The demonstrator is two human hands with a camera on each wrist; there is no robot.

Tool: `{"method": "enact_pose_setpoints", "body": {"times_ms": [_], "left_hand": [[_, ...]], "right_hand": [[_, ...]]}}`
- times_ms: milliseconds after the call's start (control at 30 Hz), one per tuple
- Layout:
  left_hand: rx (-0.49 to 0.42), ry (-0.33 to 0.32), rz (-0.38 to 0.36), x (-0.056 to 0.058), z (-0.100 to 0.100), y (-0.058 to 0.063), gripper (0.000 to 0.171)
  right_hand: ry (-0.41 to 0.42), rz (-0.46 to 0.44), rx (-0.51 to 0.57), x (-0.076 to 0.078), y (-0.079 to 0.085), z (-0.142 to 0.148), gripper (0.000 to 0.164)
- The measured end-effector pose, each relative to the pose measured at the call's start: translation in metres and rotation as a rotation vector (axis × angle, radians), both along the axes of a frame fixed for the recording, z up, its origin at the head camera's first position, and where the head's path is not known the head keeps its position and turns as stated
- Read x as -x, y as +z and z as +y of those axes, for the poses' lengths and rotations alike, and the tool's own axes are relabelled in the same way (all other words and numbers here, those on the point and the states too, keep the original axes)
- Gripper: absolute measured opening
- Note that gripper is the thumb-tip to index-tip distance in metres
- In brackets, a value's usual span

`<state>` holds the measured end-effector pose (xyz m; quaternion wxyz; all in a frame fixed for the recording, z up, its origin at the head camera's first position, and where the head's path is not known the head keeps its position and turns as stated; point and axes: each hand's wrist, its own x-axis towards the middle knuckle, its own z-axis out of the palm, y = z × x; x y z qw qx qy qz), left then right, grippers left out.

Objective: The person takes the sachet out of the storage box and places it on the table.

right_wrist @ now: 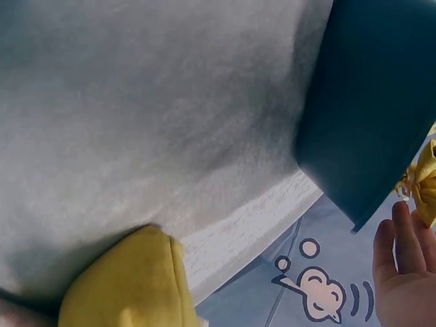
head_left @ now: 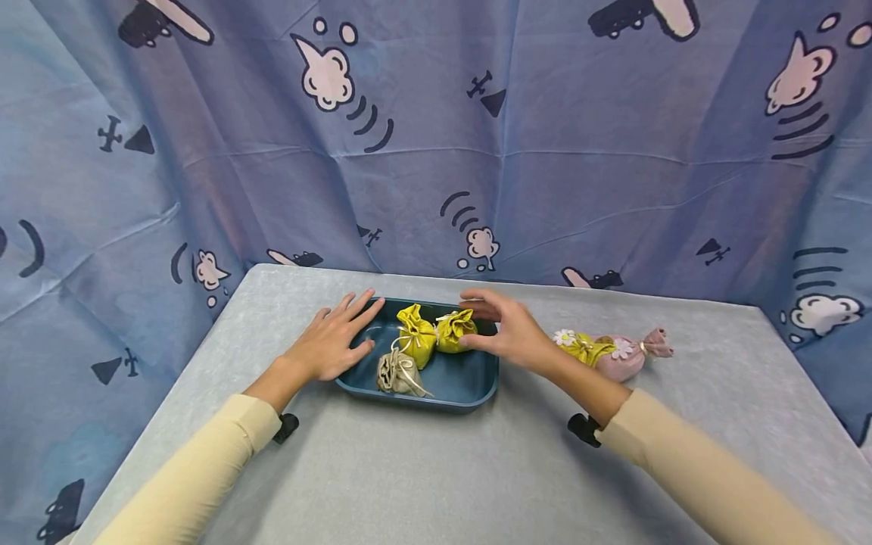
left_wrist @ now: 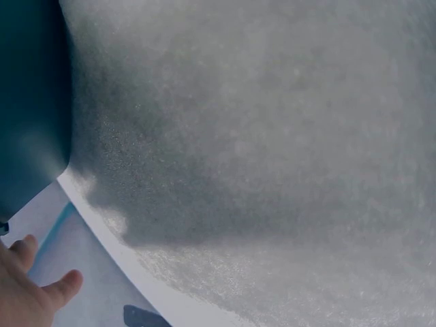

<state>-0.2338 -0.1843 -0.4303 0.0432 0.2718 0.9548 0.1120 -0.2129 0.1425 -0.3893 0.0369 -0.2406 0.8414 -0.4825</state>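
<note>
A dark blue tray (head_left: pixel 443 392) holds a yellow drawstring pouch (head_left: pixel 417 341), a second yellow pouch (head_left: pixel 455 331) to its right and a beige pouch (head_left: pixel 400 372) at the front. My left hand (head_left: pixel 337 341) rests on the tray's left rim with fingers spread. My right hand (head_left: pixel 507 329) reaches over the right rim, thumb and fingers apart on either side of the second yellow pouch. In the right wrist view its fingers (right_wrist: pixel 403 248) are fairly straight beside that pouch (right_wrist: pixel 426 184); firm contact cannot be made out.
Right of the tray, partly behind my right forearm, lie a yellow pouch with a white flower (head_left: pixel 582 347) and a pink pouch (head_left: pixel 621 363). A grey cloth (head_left: pixel 409 477) covers the table. A blue printed curtain (head_left: pixel 422 151) hangs behind its far edge.
</note>
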Motion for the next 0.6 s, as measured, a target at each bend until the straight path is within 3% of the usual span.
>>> {"method": "enact_pose_setpoints", "body": {"times_ms": [600], "left_hand": [[0.005, 0.003, -0.005, 0.000, 0.000, 0.001, 0.069]], "right_hand": [[0.009, 0.050, -0.042, 0.007, -0.010, -0.015, 0.059]]}}
